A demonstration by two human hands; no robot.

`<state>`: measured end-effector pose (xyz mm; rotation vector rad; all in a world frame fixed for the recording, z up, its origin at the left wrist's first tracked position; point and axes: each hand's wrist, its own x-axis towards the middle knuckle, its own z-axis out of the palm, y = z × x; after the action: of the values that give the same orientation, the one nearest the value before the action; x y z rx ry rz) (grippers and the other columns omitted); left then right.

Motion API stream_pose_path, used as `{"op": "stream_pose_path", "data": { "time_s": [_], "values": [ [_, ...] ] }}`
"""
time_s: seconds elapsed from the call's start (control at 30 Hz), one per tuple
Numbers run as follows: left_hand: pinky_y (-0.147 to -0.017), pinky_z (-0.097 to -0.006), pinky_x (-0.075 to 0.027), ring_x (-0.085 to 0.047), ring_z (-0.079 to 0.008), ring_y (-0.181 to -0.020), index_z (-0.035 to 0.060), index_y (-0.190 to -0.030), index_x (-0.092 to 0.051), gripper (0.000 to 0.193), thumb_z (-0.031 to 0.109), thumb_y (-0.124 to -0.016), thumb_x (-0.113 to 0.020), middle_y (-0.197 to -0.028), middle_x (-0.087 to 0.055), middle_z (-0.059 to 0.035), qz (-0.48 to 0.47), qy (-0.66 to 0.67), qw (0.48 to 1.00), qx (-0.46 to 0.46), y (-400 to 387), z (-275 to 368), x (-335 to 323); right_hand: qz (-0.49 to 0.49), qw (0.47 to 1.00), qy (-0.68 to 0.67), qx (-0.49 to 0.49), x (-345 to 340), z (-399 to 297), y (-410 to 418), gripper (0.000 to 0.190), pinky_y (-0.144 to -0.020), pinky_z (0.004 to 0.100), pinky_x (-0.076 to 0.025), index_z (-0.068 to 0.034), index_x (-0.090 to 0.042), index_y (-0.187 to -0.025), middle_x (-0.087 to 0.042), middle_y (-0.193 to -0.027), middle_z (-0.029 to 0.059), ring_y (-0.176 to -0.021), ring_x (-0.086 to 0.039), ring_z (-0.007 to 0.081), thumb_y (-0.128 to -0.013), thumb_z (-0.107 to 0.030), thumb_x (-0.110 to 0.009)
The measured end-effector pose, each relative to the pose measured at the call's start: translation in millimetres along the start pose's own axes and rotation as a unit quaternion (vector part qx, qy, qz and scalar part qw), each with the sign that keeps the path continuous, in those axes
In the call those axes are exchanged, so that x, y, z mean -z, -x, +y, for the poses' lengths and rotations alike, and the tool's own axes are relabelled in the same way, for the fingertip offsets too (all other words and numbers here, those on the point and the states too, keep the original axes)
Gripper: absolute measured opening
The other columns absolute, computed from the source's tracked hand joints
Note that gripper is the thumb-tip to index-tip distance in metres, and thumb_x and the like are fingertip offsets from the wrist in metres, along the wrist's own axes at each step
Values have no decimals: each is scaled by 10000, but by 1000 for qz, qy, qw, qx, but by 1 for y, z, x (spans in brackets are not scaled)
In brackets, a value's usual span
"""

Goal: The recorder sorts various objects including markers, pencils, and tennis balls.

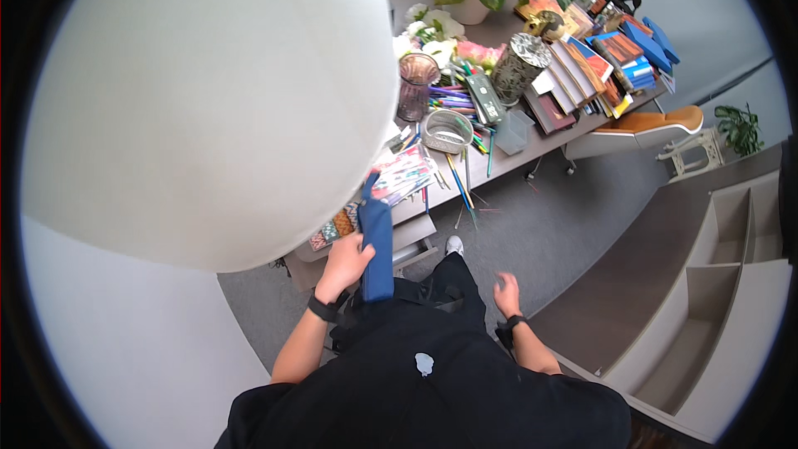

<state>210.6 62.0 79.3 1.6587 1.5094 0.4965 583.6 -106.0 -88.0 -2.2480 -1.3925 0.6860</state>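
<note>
My left hand [348, 264] grips a long blue zippered pencil case [378, 249], the thumb lying across its face. The case is held in front of my waist, and a strap loop sticks up at its far end. Beside it, at the table's near left end, are several patterned cases or rolls [330, 229], partly hidden by the big pale rounded surface. A colourful printed booklet [405, 173] lies on the table past the case. To the right of my leg hangs my right hand [508, 295], with nothing in it and its fingers loosely bent.
A pale rounded surface [212, 106] blocks much of the left. On the table [530, 156] stand a mesh basket [447, 131], a purple glass vase [416, 87], scattered pens and pencils [452, 100] and stacked books [573, 75]. Pencils overhang the edge. An open drawer [411, 234] juts out; shelving [692, 305] stands right.
</note>
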Motion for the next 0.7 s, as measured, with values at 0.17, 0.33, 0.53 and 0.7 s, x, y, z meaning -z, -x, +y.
{"op": "stream_pose_path", "data": {
  "time_s": [0.17, 0.33, 0.53, 0.7],
  "values": [
    [-594, -456, -427, -559, -410, -643, -37, -740, -539, 269, 225, -799, -535, -660, -553, -246, 68, -41, 996, -38, -76, 33, -10, -130, 928, -225, 266, 5, -163, -85, 472, -882, 323, -445, -59, -446, -1264, -520, -1200, 175, -1048, -558, 273, -840, -204, -593],
    [-611, -443, -444, -588, -389, -659, -41, -748, -518, 294, 238, -844, -519, -677, -581, -231, 165, -32, 986, 14, -138, 42, -12, -135, 879, -193, 415, -18, -286, -142, 1021, -979, 380, -368, 33, -124, -1383, -290, -1354, 278, -1188, -423, 365, -676, -346, -755],
    [-798, -404, -448, -588, -334, -868, -15, -954, -532, 247, 170, -792, -567, -874, -600, -198, 226, -1, 968, 113, -165, -3, -43, -210, 912, -41, 351, -54, -294, -175, 918, -945, 397, -399, -14, -194, -1381, -373, -1302, 263, -1129, -464, 395, -701, -337, -719],
    [-973, -411, -334, -427, -392, -1132, -50, -1159, -449, 486, 158, -744, -595, -1213, -429, -272, 260, -82, 960, 72, -156, -11, -85, -289, 868, -12, 403, -31, -261, -189, 579, -921, 391, -419, -42, -428, -1255, -494, -1228, 164, -1111, -500, 319, -762, -241, -656]
  ]
}}
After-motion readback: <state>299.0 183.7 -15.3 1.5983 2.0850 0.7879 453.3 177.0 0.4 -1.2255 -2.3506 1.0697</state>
